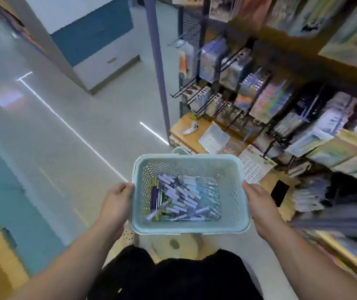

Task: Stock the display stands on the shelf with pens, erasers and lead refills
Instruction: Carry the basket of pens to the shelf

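Observation:
A pale blue perforated basket (233, 191) is carried in front of me above the floor. Several pens (181, 198) with white, purple and green barrels lie in a loose pile on its bottom. My left hand (117, 202) grips the basket's left rim, thumb over the edge. My right hand (259, 206) grips the right rim the same way. A clear display stand (215, 137) with a grid of holes stands on the wooden shelf (179, 128) ahead to the right, and a second white holed stand (252, 167) sits nearer me.
Hanging packs of stationery (270, 98) fill the peg rack above the shelf on the right. A black phone (279, 192) and a small white device (191, 128) lie on the shelf. A purple post (159, 68) stands at the shelf's left end. Open floor (54, 126) lies to the left.

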`<state>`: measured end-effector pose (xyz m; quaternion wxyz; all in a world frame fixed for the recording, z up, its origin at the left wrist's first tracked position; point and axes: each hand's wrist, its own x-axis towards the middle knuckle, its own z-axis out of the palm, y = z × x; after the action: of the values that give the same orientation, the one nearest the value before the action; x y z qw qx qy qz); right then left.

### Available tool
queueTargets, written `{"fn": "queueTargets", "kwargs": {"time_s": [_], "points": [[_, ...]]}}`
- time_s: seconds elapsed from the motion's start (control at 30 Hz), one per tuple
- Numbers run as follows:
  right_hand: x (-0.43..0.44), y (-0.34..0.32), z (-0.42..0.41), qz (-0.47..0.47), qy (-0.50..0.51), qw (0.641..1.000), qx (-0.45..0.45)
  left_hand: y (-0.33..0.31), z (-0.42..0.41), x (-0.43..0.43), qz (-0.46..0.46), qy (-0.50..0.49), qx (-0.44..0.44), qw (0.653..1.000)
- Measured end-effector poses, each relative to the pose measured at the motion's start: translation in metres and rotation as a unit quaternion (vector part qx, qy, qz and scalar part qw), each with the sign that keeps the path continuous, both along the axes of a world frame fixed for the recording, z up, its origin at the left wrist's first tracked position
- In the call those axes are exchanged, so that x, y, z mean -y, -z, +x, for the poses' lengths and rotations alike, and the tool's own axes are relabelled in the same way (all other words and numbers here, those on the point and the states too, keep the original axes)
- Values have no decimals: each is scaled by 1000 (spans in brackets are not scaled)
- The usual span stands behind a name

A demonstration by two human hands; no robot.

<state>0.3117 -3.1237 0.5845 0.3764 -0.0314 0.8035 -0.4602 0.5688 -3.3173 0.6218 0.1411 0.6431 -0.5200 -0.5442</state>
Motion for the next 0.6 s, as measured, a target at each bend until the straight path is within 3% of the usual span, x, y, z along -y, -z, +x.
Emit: {"fn": "queueTargets", "kwargs": {"time_s": [0.27, 0.43, 0.6], "points": [[37, -22, 60, 20, 191, 981, -3, -17, -47, 127, -12, 156, -21, 987], [25, -9, 46, 33, 271, 962, 1, 9, -100, 134, 7, 215, -7, 977], [-5, 28, -11, 73, 265, 960, 46, 49, -152, 112, 40, 245, 40, 968]]}}
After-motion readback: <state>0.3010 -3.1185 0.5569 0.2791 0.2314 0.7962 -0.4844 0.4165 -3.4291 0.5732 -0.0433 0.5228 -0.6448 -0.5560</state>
